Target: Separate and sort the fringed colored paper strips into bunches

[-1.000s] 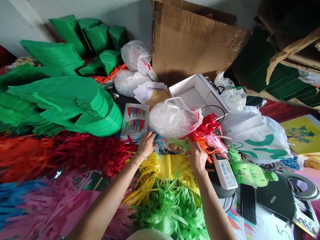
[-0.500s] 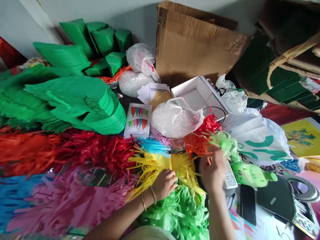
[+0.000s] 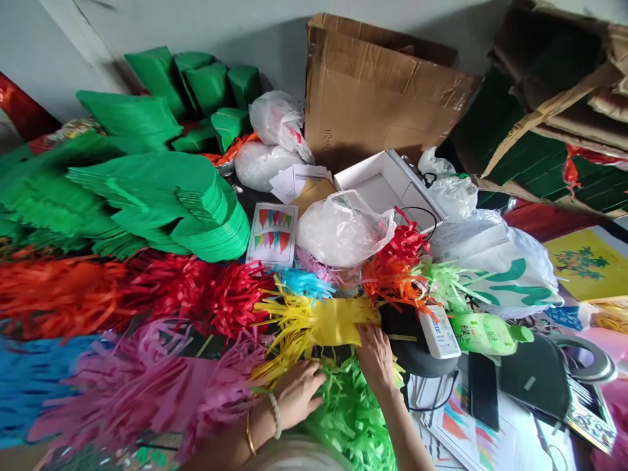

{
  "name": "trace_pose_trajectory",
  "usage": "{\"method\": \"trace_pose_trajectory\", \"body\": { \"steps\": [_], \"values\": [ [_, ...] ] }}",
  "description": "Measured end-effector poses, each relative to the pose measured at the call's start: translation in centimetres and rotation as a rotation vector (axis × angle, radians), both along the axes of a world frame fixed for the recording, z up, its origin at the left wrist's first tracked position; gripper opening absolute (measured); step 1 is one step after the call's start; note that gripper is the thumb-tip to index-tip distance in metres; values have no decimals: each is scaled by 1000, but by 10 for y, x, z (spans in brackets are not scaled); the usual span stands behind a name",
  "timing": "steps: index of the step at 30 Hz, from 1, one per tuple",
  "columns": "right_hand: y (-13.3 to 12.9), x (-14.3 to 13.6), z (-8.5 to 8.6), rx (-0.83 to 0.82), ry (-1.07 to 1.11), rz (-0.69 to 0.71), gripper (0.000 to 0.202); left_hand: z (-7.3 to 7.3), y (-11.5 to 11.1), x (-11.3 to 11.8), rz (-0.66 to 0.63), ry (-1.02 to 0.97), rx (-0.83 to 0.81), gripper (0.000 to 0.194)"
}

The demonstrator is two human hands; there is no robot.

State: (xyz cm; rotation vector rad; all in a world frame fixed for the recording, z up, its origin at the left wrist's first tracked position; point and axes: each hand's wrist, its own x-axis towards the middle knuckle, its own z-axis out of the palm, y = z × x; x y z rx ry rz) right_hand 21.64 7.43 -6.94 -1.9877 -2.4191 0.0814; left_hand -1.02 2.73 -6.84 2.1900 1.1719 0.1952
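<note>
My left hand rests at the lower left of a yellow fringed paper tassel, fingers stretched and slightly apart, over green paper strips. My right hand lies at the yellow tassel's lower right edge, its fingers extended and touching the yellow fringe. That tassel has a smooth middle band with cut strips at both ends. Below it the green strips spread between my forearms, partly hidden by them. Behind the yellow tassel are a blue fringe, an orange fringe and a light green fringe.
Stacks of green cut sheets stand at the left, above red fringes and pink fringes. Rightward are a white box, a green bottle and a phone. A cardboard box stands at the back.
My right hand has come down and left from the light green fringe to the yellow tassel. My left hand has drawn back toward me, off the yellow middle. The light green fringe now lies lower.
</note>
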Motion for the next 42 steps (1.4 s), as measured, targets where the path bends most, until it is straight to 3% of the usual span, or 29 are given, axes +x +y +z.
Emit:
{"method": "trace_pose_trajectory", "body": {
  "steps": [2, 5, 8, 12, 15, 18, 23, 30, 36, 39, 42],
  "values": [
    [-2, -7, 5, 34, -4, 2, 45, 16, 21, 13, 111, -68, 98, 8],
    [0, -21, 10, 121, 50, 72, 45, 20, 55, 34, 257, -146, 222, 21],
    [5, -29, 1, 157, 93, 207, 47, -2, 76, 46, 218, -164, 253, 34],
    [9, -22, -28, 174, 84, 364, 44, -40, 74, 40, 137, -176, 278, 56],
    [10, -11, -42, 165, 82, 440, 35, -55, 68, 30, 110, -175, 285, 50],
    [12, -5, -41, 127, 93, 474, 29, -61, 68, 24, 84, -178, 288, 39],
    [27, -7, -22, 18, 151, 429, 21, -54, 73, 20, 32, -196, 284, 31],
    [52, -15, 7, -102, 215, 290, 22, -40, 76, 26, 126, -180, 245, 25],
    [59, -25, 12, -204, 236, 319, 26, -43, 89, 21, 249, -103, 160, 35],
    [65, -24, 10, -265, 231, 333, 33, -38, 97, 15, 246, -48, 98, 34],
    [77, -16, 8, -316, 213, 255, 29, -30, 107, 6, 257, 8, 32, 30]
  ]
}}
